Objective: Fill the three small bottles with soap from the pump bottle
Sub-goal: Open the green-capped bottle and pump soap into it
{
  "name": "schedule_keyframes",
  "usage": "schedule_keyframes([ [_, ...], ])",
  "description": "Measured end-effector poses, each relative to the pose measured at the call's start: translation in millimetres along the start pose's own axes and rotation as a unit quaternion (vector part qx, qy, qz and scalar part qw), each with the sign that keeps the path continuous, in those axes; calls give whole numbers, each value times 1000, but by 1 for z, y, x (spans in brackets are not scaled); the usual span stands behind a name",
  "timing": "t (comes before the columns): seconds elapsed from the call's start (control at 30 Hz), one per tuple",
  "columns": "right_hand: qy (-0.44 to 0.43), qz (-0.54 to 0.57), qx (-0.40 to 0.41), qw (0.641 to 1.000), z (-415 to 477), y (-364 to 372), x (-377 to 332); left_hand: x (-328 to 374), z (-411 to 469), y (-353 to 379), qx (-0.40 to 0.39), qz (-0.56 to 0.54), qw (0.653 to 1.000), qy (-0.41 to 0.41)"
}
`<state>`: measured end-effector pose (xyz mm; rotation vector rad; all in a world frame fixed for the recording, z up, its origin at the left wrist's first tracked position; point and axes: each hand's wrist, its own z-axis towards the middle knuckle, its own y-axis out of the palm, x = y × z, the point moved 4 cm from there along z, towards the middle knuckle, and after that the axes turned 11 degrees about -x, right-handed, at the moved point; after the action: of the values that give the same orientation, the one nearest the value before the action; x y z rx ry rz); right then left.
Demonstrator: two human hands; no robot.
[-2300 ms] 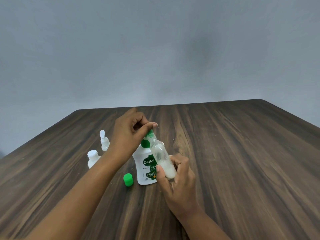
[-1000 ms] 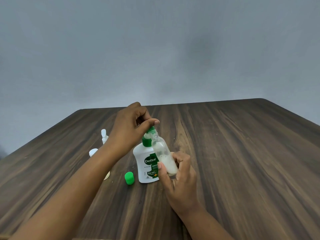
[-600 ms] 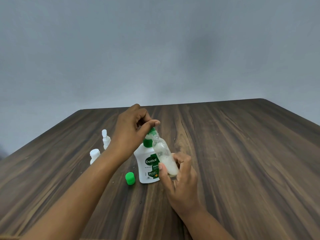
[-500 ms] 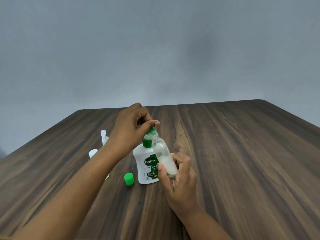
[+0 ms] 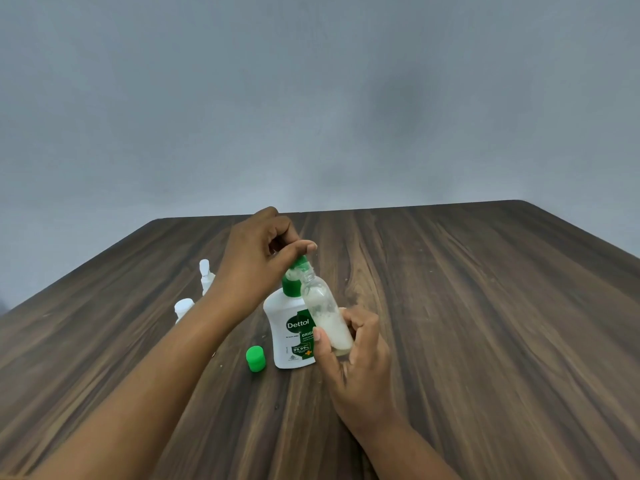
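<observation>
Pumping hand: your left hand sits on top of the pump bottle, with the fingers curled over the green pump head and the thumb laid across its top.
Holding hand: your right hand grips the clear small bottle round its lower half, thumb on the near side and fingers wrapped behind.
Bottle being filled: the clear small bottle is tilted. Its open neck leans left against the pump's spout, just under your left thumb, and its body lies against the pump bottle's right side. White soap fills roughly its lower half, with smears clinging higher up the wall.
Soap source: the pump bottle is white with a green label and stands upright on the counter, straight in front of you.
Cap: the green cap stands loose on the counter just left of the pump bottle's base, not touching it.
Other small bottles: two white ones stand to the left, beyond your left forearm. The spray-topped bottle is farther back. The capped bottle is nearer and partly hidden by the arm. You cannot tell how full they are.
Backdrop: a plain grey wall rises behind the counter's far edge.
</observation>
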<state>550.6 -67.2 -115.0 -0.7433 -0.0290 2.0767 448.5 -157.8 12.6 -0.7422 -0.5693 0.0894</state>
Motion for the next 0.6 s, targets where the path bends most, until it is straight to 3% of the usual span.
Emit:
schedule_keyframes([
  [0.6, 3, -1, 1, 1000, -1, 0, 1, -1, 0, 3, 2, -8, 1000, -9],
])
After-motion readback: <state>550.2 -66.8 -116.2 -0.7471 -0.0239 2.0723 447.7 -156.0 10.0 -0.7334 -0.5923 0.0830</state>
